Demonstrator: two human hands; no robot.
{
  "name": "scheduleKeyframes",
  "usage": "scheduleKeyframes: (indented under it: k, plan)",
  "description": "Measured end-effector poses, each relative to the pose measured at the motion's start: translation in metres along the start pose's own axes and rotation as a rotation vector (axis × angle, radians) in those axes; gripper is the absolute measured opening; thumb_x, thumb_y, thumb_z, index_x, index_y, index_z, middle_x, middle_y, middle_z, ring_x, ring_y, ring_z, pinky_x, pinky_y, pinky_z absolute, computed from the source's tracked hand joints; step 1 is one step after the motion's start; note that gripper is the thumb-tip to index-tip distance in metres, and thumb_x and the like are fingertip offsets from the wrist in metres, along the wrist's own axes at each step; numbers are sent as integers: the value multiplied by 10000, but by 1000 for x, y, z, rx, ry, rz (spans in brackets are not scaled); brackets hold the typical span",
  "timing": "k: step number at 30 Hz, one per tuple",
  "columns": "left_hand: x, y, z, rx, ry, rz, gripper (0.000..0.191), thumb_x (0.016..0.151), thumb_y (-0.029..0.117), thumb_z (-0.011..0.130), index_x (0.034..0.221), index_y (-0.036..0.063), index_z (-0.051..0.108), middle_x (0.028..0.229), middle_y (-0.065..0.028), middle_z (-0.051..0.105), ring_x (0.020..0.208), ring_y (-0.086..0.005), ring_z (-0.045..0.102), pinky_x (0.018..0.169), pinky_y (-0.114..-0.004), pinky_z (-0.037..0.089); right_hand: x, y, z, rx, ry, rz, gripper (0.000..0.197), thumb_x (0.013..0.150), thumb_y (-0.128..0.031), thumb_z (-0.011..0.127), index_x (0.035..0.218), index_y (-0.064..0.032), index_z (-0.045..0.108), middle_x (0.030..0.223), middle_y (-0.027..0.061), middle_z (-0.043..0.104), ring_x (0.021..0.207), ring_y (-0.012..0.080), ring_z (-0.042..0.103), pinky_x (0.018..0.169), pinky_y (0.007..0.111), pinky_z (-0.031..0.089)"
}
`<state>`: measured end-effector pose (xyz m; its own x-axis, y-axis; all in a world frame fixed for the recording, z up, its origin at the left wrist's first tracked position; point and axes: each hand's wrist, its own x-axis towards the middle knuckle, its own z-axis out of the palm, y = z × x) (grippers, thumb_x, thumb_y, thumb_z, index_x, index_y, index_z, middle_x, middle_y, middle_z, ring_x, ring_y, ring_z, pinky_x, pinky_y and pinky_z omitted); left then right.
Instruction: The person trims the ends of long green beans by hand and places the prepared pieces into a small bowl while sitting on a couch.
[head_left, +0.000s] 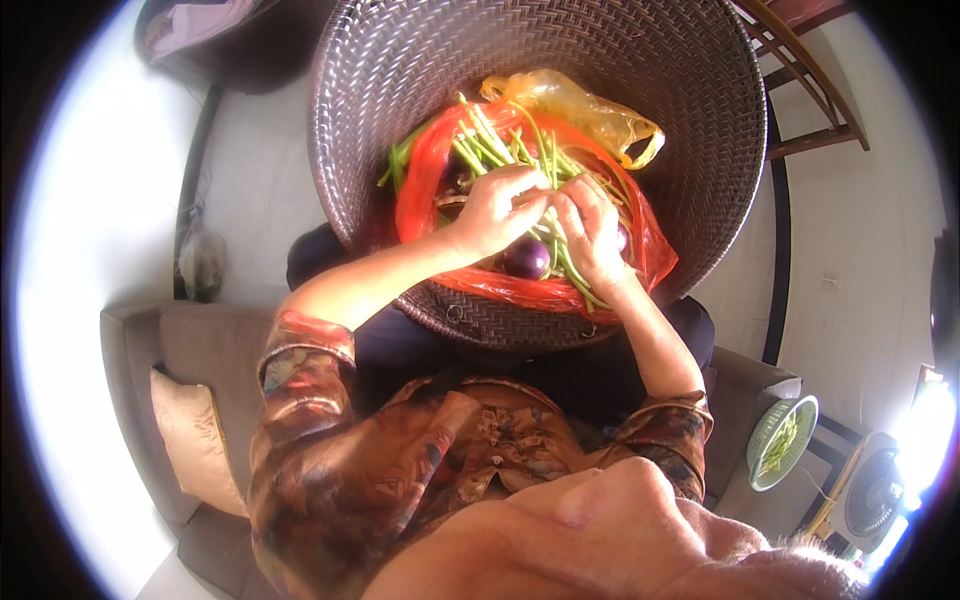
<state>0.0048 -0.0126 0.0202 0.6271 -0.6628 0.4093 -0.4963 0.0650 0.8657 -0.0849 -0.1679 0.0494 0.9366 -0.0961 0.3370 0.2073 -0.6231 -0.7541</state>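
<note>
A red plastic bag (480, 281) lies spread in a dark woven basket chair or large basket (360, 150) before me. Inside it are long green stems (484, 139) and purple eggplants (525, 257). My left hand (504, 206) and my right hand (591, 225) meet over the bag, fingertips nearly touching. Both pinch a thin green stem between them; the exact grip is partly hidden by the fingers. An orange-yellow plastic bag (581, 105) lies just beyond the red one.
A green plastic colander (756, 435) with cut green pieces stands at the lower right, near a fan (870, 491). A brown sofa (217, 337) with a beige cushion (191, 435) is behind me. A wooden chair (814, 142) stands at the upper right.
</note>
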Motion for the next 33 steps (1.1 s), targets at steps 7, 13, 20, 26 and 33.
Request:
scheduleKeyframes:
  k: [7, 13, 20, 26, 33]
  plan:
    - [4, 1, 14, -267, 93, -220, 59, 906, 69, 613, 931, 16, 621, 778, -7, 608, 703, -63, 563, 621, -221, 450, 1, 6, 18, 724, 223, 667, 243, 976, -261, 483, 832, -86, 570, 739, 12, 533, 682, 125, 470, 594, 288, 381]
    - [4, -8, 18, -372, 48, -248, 143, 914, 41, 630, 1049, -1, 658, 1011, -31, 579, 890, -85, 570, 740, -229, 479, 16, 69, -11, 1138, 699, 675, 171, 957, -254, 498, 937, -91, 547, 844, 37, 555, 720, 143, 535, 548, 267, 414]
    - [11, 1, 0, -677, 90, -481, 216, 970, 113, 565, 1161, 13, 587, 973, -65, 651, 705, -67, 536, 588, -202, 369, 15, 51, -15, 1405, 99, 877, 152, 913, -166, 516, 1013, -62, 564, 791, 0, 522, 631, 78, 469, 433, 202, 301]
    - [9, -1, 1, -900, 100, -590, 190, 981, 113, 543, 1158, 46, 558, 942, -47, 659, 547, -18, 523, 388, -151, 357, 8, 9, 5, 964, -67, 665, 140, 941, -219, 572, 944, -93, 635, 641, -73, 440, 540, 29, 352, 473, 197, 238]
    - [14, -10, -4, -378, -34, -274, 110, 939, 61, 602, 1043, 27, 615, 977, -3, 622, 961, -91, 581, 875, -244, 467, 5, 22, -3, 921, -134, 671, 156, 929, -233, 586, 885, -97, 649, 613, -93, 433, 539, 14, 343, 497, 193, 241]
